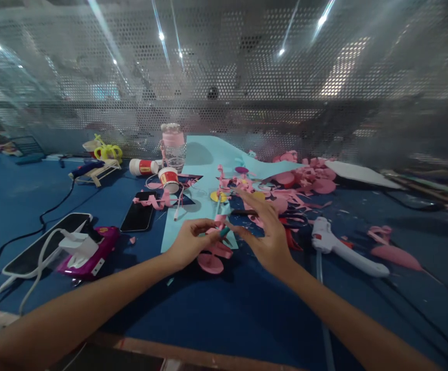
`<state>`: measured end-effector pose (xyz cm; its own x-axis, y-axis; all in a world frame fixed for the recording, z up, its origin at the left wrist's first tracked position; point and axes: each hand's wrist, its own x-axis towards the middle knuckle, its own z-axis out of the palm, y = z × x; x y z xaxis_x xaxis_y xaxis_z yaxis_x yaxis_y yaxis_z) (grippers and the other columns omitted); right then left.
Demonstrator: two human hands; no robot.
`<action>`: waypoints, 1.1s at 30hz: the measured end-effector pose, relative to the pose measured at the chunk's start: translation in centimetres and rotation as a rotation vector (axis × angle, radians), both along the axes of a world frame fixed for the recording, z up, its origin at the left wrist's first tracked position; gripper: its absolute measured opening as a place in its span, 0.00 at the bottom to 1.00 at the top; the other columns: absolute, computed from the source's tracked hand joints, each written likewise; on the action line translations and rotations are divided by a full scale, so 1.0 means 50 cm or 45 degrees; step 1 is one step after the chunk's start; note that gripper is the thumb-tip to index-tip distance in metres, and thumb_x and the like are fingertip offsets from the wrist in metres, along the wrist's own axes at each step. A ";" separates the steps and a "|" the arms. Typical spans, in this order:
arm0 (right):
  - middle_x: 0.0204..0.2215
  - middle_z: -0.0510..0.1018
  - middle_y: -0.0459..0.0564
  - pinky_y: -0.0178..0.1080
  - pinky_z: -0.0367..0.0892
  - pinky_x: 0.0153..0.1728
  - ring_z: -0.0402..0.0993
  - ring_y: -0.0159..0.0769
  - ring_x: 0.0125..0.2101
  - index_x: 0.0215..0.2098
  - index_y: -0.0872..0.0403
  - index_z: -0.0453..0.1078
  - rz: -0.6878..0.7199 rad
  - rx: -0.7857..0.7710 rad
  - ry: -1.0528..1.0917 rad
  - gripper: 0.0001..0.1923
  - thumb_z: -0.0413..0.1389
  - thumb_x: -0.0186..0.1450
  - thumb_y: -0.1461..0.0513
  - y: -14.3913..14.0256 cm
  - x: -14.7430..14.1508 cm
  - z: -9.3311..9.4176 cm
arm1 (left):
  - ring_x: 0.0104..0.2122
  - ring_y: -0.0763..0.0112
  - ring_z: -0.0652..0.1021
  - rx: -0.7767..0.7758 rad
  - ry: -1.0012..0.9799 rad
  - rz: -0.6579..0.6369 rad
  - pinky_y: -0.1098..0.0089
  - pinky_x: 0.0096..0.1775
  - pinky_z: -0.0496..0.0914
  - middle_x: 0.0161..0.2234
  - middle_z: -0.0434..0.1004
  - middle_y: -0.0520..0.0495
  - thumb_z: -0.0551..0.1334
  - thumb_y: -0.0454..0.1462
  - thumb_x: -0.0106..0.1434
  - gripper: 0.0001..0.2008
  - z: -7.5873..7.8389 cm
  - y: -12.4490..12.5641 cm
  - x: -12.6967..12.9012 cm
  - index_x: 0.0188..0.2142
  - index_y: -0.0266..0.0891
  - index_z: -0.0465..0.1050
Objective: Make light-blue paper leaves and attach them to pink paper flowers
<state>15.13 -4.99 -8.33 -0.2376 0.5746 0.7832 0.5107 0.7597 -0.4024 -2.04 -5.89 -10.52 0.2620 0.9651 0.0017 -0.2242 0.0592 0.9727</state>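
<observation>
From my remote place, I take the light blue sheet (200, 178) on the blue table (247, 319) as my landmark. Nearest to me, just before its near edge, lie pink paper pieces (211, 264), one of them rounded. Above this near edge is my left hand (193, 239), with thumb and finger pinched on a small teal piece (224, 231); pink paper shows beside these fingertips. My right hand (268, 234) is at the right side of the sheet, and its thumb and index finger stand widely apart. The thumb is close to the teal piece, but I cannot tell if it touches.

To the left of the sheet I see a purple power strip (108, 242) with a white charger (80, 248) plugged in, and, closer to the sheet, a black phone (133, 217). To the right of the sheet there is a white glue gun (343, 252), and farther right a pink leaf-like piece (396, 255). A yellow disc (216, 196) lies on the sheet.

More far, by the left edge of the sheet, are two paper cups, one tipped on its side (142, 167), and behind them a clear bottle (174, 153). Right of the sheet's far part is a pile of pink scraps (318, 178). Behind the sheet rises a perforated panel (247, 72).
</observation>
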 end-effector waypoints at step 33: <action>0.41 0.77 0.50 0.45 0.66 0.47 0.70 0.39 0.45 0.44 0.51 0.71 -0.022 0.321 -0.200 0.14 0.56 0.59 0.66 -0.008 0.006 0.018 | 0.27 0.75 0.70 0.424 0.271 0.033 0.72 0.30 0.68 0.25 0.68 0.50 0.65 0.40 0.51 0.09 -0.003 -0.019 0.009 0.30 0.36 0.78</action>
<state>15.41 -5.42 -7.41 -0.3592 0.3713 0.8562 0.5653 0.8166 -0.1170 -1.61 -6.82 -10.67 0.2659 0.9272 0.2639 -0.0129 -0.2703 0.9627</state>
